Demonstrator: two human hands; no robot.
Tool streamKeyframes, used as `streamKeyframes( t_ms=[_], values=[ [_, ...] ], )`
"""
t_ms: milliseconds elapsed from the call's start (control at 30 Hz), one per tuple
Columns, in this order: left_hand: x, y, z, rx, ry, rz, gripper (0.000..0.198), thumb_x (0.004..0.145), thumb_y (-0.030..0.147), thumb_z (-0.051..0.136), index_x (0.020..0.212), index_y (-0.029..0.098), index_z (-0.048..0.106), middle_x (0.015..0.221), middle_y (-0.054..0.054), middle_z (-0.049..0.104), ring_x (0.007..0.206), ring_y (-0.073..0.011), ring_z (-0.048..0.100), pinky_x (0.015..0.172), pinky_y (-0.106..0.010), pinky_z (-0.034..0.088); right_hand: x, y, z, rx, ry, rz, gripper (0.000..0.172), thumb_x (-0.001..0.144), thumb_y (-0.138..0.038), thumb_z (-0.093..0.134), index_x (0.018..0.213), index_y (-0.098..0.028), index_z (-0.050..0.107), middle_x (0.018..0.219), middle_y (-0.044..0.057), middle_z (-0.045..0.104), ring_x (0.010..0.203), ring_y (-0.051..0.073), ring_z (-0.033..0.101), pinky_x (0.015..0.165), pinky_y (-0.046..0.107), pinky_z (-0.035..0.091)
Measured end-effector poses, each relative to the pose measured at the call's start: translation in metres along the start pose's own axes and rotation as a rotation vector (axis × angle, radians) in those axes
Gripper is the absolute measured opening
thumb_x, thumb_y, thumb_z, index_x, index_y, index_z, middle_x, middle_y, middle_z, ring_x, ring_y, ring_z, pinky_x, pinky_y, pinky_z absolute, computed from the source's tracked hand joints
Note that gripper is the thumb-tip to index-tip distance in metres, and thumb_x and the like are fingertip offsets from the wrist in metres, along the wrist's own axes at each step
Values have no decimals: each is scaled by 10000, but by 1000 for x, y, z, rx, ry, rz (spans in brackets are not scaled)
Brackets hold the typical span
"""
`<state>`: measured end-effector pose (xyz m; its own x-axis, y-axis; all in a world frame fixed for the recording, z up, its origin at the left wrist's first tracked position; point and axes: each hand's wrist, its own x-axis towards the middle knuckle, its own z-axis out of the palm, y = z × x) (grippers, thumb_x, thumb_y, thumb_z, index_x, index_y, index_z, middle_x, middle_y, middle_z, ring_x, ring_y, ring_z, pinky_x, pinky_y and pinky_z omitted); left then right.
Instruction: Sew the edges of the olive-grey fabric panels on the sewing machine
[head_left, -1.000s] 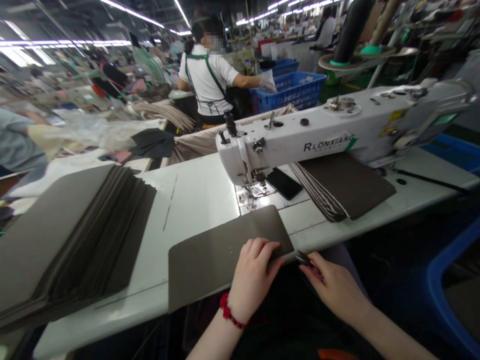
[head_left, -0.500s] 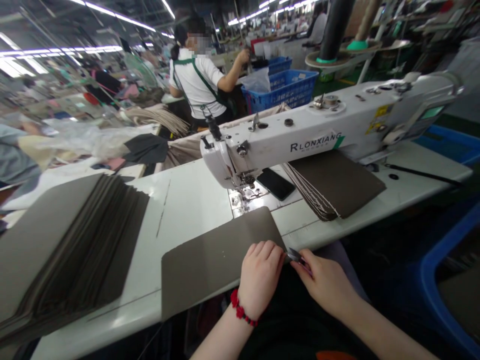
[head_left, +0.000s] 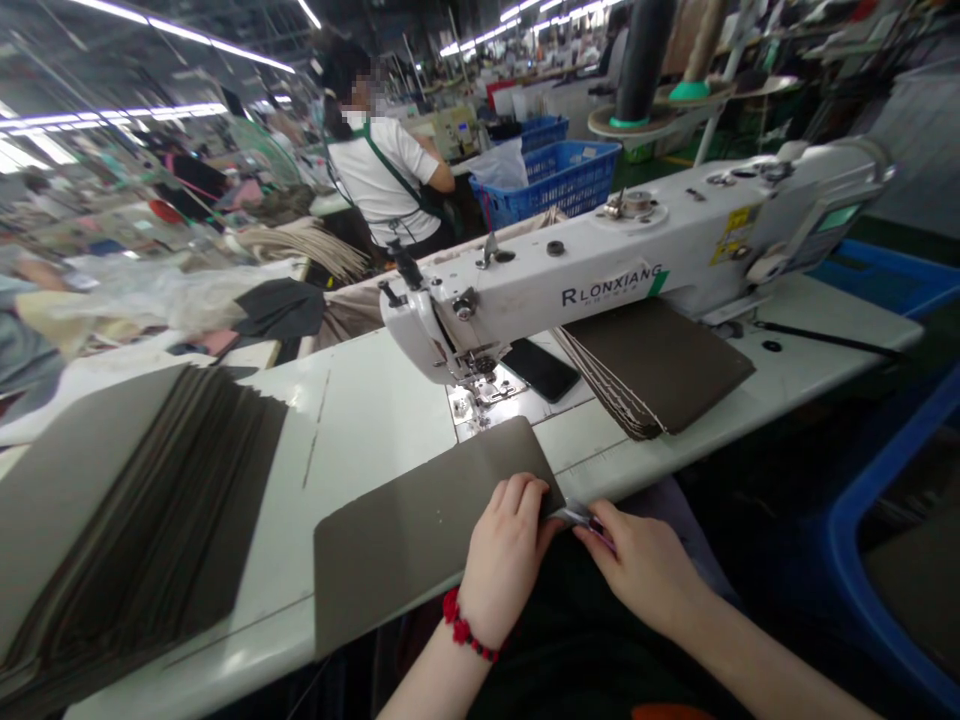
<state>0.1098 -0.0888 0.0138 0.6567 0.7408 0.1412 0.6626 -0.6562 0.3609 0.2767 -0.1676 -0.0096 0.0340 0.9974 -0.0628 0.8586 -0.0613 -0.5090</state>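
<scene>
Head view: across the whole width, a long white table (head_left: 375, 400), its near edge in front of the person's lap. On its left part, a big left stack (head_left: 127, 500) of grey-brown sheets, fanned out and reaching off the frame. At the back of the table, a white sewing machine (head_left: 600, 270), arm stretching to the right, head toward the middle. At the far right, lower than the table, a blue bin (head_left: 885, 520).

In the middle, close to the near edge, the single sheet (head_left: 420, 520), grey-brown, lying flat, with its far edge just beside the needle area (head_left: 480, 375) of the machine. Under the machine arm, a smaller right stack (head_left: 660, 360) of the same sheets, well apart from the single one. Behind the machine, a co-worker (head_left: 382, 180) in a white shirt, near a blue crate (head_left: 555, 175).

On the near right corner of the single sheet, the left hand (head_left: 504, 560), palm down, fingers bent on the material; thumb hidden, so impossible to tell whether pinching or only pressing. Just beside it, the right hand (head_left: 637, 570), closed around a small metal tool (head_left: 576, 515), tip touching that same corner and partly covered by the left fingers.

Between needle area and right stack, a black phone (head_left: 540, 368), lying flat. On the left wrist, a red bracelet (head_left: 465, 632).
</scene>
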Motion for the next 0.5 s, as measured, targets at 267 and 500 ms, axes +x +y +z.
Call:
streamKeyframes(
  t_ms=[267, 500],
  values=[
    [0, -9, -2, -171, -4, -39, 198, 866, 168, 640, 1034, 238, 561, 1039, -32, 584, 981, -222, 562, 859, -374, 513, -1, 2, 4, 50, 30, -17, 165, 961, -322, 425, 880, -217, 522, 722, -2, 676, 645, 192, 661, 530, 281, 293],
    [1, -6, -5, -175, -7, -53, 164, 868, 164, 630, 1006, 232, 573, 1021, -29, 595, 970, -216, 566, 847, -367, 512, 1, 3, 4, 46, 21, -11, 158, 967, -322, 423, 894, -217, 515, 733, -4, 674, 658, 199, 664, 539, 286, 302]
  ],
)
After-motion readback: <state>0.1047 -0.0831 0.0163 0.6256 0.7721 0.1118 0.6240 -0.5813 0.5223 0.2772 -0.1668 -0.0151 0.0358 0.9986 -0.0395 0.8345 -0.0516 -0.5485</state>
